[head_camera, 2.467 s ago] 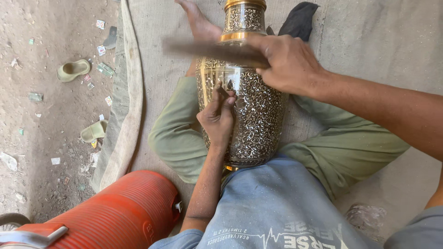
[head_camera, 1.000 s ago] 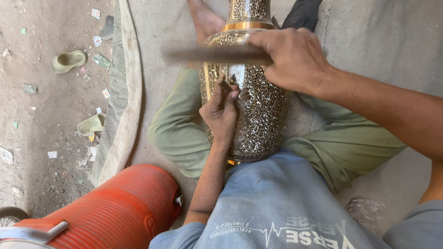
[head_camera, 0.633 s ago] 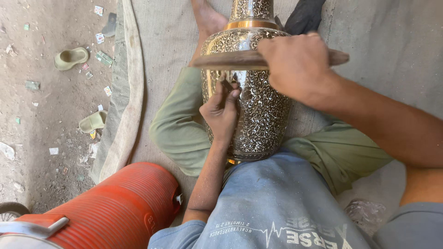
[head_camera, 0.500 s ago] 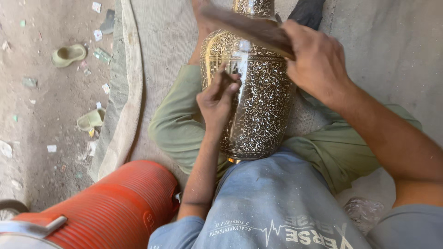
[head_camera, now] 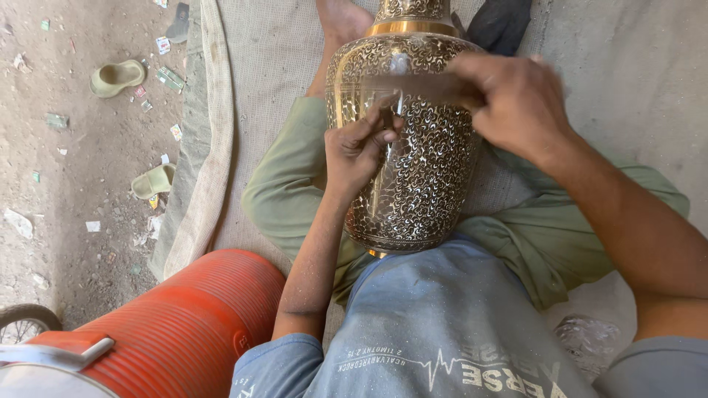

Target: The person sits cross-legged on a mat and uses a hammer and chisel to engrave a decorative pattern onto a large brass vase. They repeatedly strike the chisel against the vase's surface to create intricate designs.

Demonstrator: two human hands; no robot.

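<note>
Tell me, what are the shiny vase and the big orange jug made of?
The vase looks like brass: golden, glossy metal with fine carved swirls on dark ground. The orange jug looks like plastic: a matte, ribbed wall in one even colour.

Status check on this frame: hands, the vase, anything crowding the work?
Left hand pinches a thin tool against the brass vase. Right hand grips a blurred striker above it. Vase lies in the lap. Orange cooler sits beside the left arm, apart.

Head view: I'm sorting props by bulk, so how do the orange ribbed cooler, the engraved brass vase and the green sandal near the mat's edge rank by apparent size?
1. Orange ribbed cooler, though it is partly cut off and nearest the camera, so its lead is unsure.
2. Engraved brass vase.
3. Green sandal, clearly smallest.
</note>
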